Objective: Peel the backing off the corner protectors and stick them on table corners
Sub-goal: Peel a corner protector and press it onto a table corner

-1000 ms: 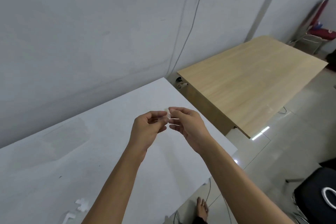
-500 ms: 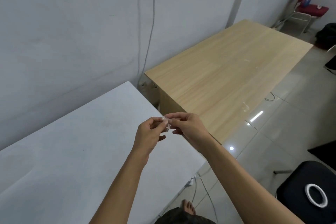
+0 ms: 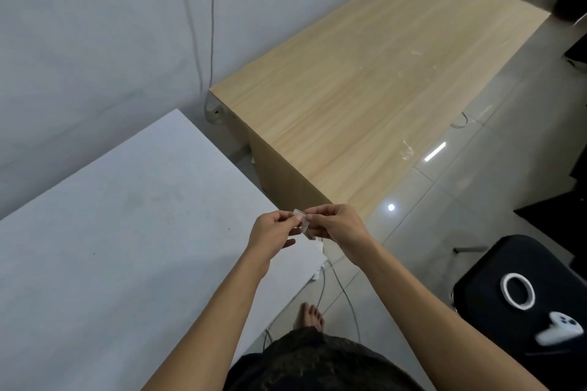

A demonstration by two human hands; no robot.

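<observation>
Together, the left hand (image 3: 272,233) and the right hand (image 3: 337,224) meet in front of the person, fingertips nearly touching, with a small clear corner protector (image 3: 301,221) caught between them. Left thumb and forefinger are pressed together on the piece's left edge, the other fingers loosely curled below. On the right side the thumb and forefinger pinch the protector's other edge, and the remaining fingers fold under it. Whether any backing has come away from the piece is too small to tell. Both bare forearms reach up from the bottom of the view.

Just under the hands lies the near right corner of a white desk (image 3: 127,232), and the protector hangs in the air above that corner without touching it. Beyond, close to the white one, stands a wooden desk (image 3: 365,73) against a grey wall. Cables trail on the tiled floor (image 3: 444,200) beside a bare foot (image 3: 312,316). To the right, a black chair (image 3: 508,263) carries a white tape roll (image 3: 517,290) and a white controller (image 3: 560,327).
</observation>
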